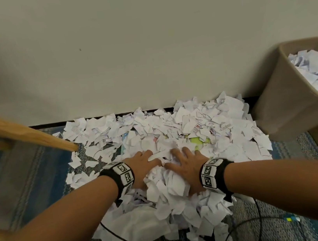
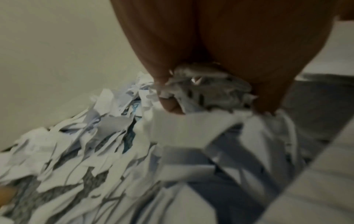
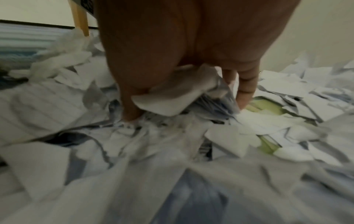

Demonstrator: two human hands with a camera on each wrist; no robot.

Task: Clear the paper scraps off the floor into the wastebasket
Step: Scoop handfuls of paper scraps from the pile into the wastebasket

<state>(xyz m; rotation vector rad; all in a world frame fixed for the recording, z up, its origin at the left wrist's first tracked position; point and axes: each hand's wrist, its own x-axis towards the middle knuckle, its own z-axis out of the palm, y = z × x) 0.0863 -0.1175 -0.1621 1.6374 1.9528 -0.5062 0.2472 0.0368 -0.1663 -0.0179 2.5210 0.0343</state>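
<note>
A wide heap of torn white paper scraps (image 1: 154, 125) covers the carpet along the wall. Both hands are sunk into the near middle of the heap, side by side. My left hand (image 1: 143, 163) curls its thumb and fingers round a crumpled bunch of scraps (image 2: 206, 87). Beside it, my right hand (image 1: 186, 163) grips another bunch (image 3: 172, 97) between thumb and fingers. The tan wastebasket (image 1: 286, 102) stands at the right against the wall, holding several scraps (image 1: 314, 72).
A slanted wooden furniture leg (image 1: 23, 133) meets the floor at the heap's left edge. Black cables (image 1: 250, 224) run under the near scraps. A green sheet (image 1: 196, 140) shows through the heap. Blue-grey striped carpet (image 1: 28, 169) lies bare at the left.
</note>
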